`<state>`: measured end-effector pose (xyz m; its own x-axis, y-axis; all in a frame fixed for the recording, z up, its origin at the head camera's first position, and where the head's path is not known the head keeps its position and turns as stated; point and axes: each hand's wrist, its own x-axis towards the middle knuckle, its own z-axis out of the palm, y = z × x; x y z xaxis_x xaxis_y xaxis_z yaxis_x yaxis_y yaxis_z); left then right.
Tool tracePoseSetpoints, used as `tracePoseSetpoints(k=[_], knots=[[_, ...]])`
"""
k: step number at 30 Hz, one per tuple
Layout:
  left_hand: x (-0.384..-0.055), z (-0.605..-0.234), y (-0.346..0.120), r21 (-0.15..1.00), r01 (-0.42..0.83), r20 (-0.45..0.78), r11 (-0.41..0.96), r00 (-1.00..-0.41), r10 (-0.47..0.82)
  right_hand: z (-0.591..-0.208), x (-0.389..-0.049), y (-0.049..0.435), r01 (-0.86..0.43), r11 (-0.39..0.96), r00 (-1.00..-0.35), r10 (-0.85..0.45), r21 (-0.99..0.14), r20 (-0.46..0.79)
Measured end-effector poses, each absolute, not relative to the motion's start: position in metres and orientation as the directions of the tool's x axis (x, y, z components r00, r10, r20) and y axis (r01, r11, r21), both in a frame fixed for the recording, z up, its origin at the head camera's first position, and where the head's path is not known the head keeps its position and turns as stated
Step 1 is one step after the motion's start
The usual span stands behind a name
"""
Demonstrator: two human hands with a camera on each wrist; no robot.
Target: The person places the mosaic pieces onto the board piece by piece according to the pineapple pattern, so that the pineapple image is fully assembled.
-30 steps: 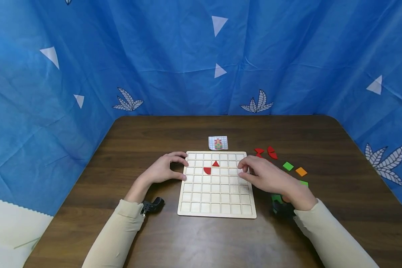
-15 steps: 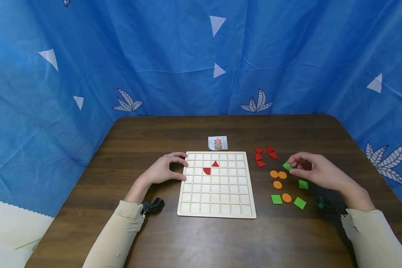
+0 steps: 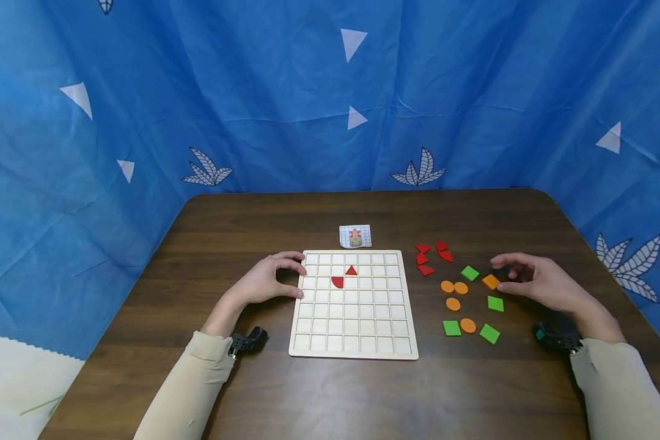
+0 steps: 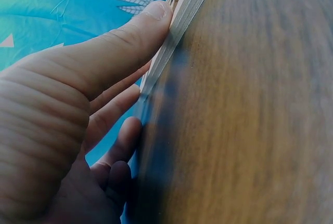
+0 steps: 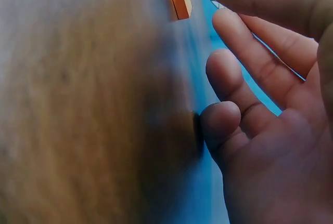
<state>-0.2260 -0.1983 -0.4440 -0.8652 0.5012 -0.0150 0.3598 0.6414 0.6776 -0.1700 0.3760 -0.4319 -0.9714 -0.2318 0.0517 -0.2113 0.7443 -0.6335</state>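
One flat orange square tile, in the head view, lies on the dark wood-grain desk, well to the right of the pale wooden grid board. The bare right hand is on the tile's side away from the board, its grip spread, thumb and index fingertips close to the tile; contact cannot be told. Also right of the board are four green square tiles and four orange round discs; small red pieces lie near its upper right corner. On the board sit a red triangle and a red quarter-circle. The bare left hand is at the board's left edge, its grip parted.

From the left wrist, the thumb rests against the board's edge, the other fingers loosely bent farther along it.

From the right wrist, the orange tile's thin side shows just beside the thumb; the lower fingers curve loosely, apart from it. It looks light, stiff and hard to damage, perhaps prone to slide, so opposite edges seem the best hold.
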Motion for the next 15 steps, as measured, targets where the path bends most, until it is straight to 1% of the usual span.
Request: tracePoseSetpoints(k=[3,10,15], knots=[[-0.2264,-0.4432,-0.1984,0.678,0.361,-0.016,0.641,-0.864,0.503,-0.4340,-0.1708,0.3773,-0.208,0.759,-0.972,-0.231,-0.617,0.043],[-0.2269,-0.4431,-0.1984,0.679,0.365,-0.012,0.637,-0.862,0.507,-0.4344,-0.1722,0.3760,-0.244,0.795,-0.955,-0.295,-0.555,-0.003],[-0.2254,-0.4431,-0.1989,0.680,0.366,-0.011,0.635,-0.861,0.508,-0.4318,-0.1726,0.3726,-0.239,0.813,-0.954,-0.297,-0.532,-0.026]])
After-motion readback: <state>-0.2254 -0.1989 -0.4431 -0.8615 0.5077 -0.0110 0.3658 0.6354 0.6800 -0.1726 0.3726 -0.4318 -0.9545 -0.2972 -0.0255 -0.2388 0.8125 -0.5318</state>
